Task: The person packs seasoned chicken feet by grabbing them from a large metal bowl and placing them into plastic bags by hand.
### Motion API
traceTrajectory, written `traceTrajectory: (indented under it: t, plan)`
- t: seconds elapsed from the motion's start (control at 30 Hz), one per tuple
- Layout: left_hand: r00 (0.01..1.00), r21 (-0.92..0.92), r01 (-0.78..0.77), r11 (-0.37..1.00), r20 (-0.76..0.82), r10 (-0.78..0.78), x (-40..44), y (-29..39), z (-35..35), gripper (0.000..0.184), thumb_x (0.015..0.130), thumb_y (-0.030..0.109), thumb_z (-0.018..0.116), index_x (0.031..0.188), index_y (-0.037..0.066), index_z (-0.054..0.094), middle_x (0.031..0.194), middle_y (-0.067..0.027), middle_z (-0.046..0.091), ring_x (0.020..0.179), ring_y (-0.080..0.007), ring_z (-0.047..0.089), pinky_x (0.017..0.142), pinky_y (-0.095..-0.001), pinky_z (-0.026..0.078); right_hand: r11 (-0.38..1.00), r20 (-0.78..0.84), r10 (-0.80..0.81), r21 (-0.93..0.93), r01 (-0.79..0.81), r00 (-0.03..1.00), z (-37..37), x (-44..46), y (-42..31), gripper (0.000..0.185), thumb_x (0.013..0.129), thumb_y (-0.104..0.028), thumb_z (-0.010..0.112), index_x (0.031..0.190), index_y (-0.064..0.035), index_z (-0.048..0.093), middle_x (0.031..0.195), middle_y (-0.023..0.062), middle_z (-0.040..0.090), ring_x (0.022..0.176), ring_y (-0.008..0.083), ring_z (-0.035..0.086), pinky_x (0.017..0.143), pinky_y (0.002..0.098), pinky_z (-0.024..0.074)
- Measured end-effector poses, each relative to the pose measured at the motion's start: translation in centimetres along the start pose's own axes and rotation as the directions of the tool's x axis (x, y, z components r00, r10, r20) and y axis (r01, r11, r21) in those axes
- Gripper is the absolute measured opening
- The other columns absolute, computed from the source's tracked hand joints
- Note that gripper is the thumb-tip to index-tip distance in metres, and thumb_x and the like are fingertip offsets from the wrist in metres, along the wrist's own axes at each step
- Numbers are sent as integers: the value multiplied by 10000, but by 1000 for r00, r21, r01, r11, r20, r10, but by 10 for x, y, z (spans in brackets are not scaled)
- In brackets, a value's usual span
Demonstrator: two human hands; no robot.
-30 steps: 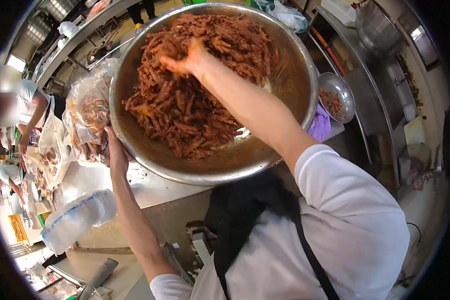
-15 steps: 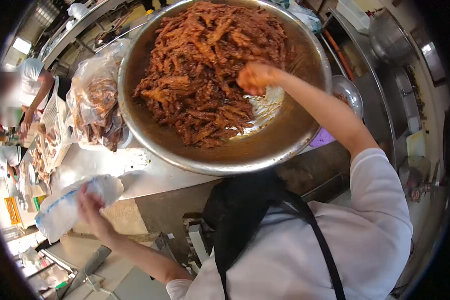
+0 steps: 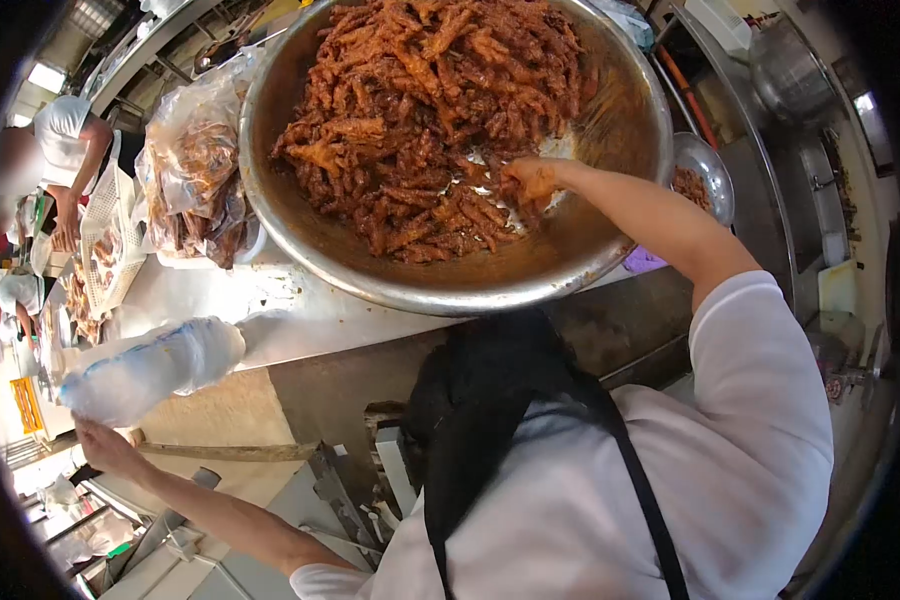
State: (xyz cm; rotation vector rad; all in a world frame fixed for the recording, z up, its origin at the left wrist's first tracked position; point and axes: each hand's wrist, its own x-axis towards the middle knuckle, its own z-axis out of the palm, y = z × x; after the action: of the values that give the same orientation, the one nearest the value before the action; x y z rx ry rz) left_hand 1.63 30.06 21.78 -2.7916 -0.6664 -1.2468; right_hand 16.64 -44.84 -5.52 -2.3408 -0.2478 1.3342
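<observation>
Right hand (image 3: 532, 182) among brown chicken feet (image 3: 420, 110), inside the basin (image 3: 450, 302). Left hand (image 3: 112, 448) at one end of the plastic roll (image 3: 160, 368); contact unclear from here. Filled bag (image 3: 195, 165) just beside the basin.

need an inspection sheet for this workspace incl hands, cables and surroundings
surface: metal table, shiny, specks near the bowl
job's things: large metal bowl heaped with sauced brown pieces; plastic roll along the table's near edge
clutter: bagged pieces left of the bowl, white basket beyond; purple cloth right
hands: left hand by the roll's outer end, contact unclear; right hand inside the bowl among the pieces
cables: nothing clearly seen
surroundings: two other people at far left; smaller bowl at right
</observation>
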Motion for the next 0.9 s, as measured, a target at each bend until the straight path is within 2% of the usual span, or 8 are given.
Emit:
traceTrajectory:
  t: [0.03,0.13,0.2,0.33,0.43,0.67,0.73,0.9]
  plan:
    - [996,70,-25,997,-80,31,5,-3,-6,520,979,445,369,1232,39,571,1127,-188,629,981,-303,618,849,-368,487,989,-130,-92,102,106,987,1,-1,9,662,727,-96,719,1284,-38,367,958,218,621,608,264,642,438,353,496]
    - [916,-381,383,841,38,-400,20,0,-11,601,963,494,359,1310,19,478,1232,-174,565,1064,-305,574,888,-377,463,998,-64,31,-58,-35,997,-2,5,21,534,726,-193,740,1161,-13,486,828,200,637,658,268,643,487,390,506]
    - [901,-524,426,738,177,-395,37,-30,11,691,921,547,420,1369,22,392,1301,-163,505,1072,-284,553,857,-347,470,990,-139,132,-36,-138,981,-3,-35,-8,431,749,-281,717,1044,-6,564,734,187,631,706,285,648,547,411,518]
    - [936,-560,322,764,310,-167,35,-22,4,720,917,525,469,1387,-8,352,1319,-168,478,1109,-281,504,953,-356,400,959,-162,102,-245,-140,981,-10,-34,-13,472,766,-419,666,992,-7,619,827,194,655,781,318,647,681,420,523]
    - [948,-331,-126,935,238,212,38,-31,0,586,937,434,490,1324,-4,439,1273,-162,516,1108,-280,510,977,-366,380,888,-346,-80,-451,-91,935,13,-18,-15,559,816,-492,604,753,64,626,823,260,640,803,363,641,689,458,503]
    - [978,-484,64,873,-142,-150,-49,60,-19,523,941,410,477,1237,-20,502,1207,-156,556,1050,-276,538,949,-368,403,914,-388,33,-361,-185,921,-18,-26,10,342,757,-125,645,1062,3,558,1098,199,572,979,353,569,792,427,494]
    - [979,-553,113,825,-80,-187,-75,82,-14,508,942,403,474,1213,-25,520,1188,-154,568,1034,-275,547,942,-369,409,872,-614,-221,-472,-128,758,-14,-31,6,309,755,-70,638,1037,28,559,1014,201,601,896,363,586,772,423,502]
    - [906,-609,378,697,397,-144,-142,128,38,480,945,386,465,1151,-37,565,1140,-150,597,993,-272,567,922,-370,425,906,-508,65,-331,-264,859,-7,1,-35,415,784,-62,591,1158,78,477,1151,277,519,1046,371,557,834,478,496]
